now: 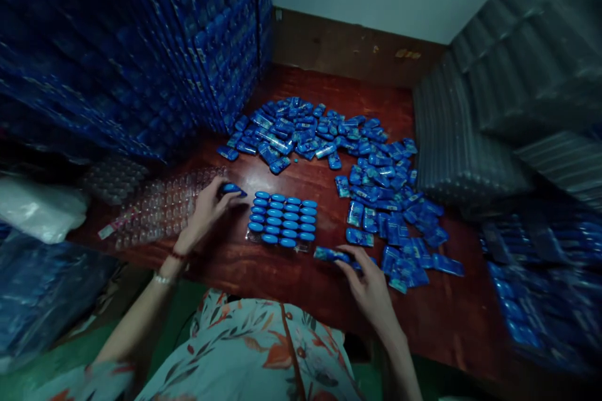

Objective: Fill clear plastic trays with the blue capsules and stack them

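At about nine o'clock on the red wooden table [263,263] lies a stack of clear blister trays [160,207], with empty pockets, and behind it at ten o'clock rises a tall wall of stacked blue packs [141,44]. The left hand [207,210] rests on the right edge of these clear trays, and its fingertips pinch one small blue capsule-shaped piece [234,188], which is held just beside the upper left corner of the filled tray [283,219]. This filled tray sits in the centre of the table, directly at twelve o'clock from the person's body, and its rows of blue pieces look nearly complete; I cannot tell which pocket is free. At about one o'clock from it spreads a loose pile of blue packets [376,182], which curves down to three o'clock. The right hand [369,285] lies at four o'clock from the filled tray, and its thumb and fingers close on a flat blue packet [332,255] at the near end of the pile. At the far right, grey ribbed stacks [475,138] stand at two o'clock. In my judgement the step in hand is filling the tray with pieces, and the piece in the left hand needs a short, exact move to the right into an empty pocket, while the right hand must keep its packet steady.
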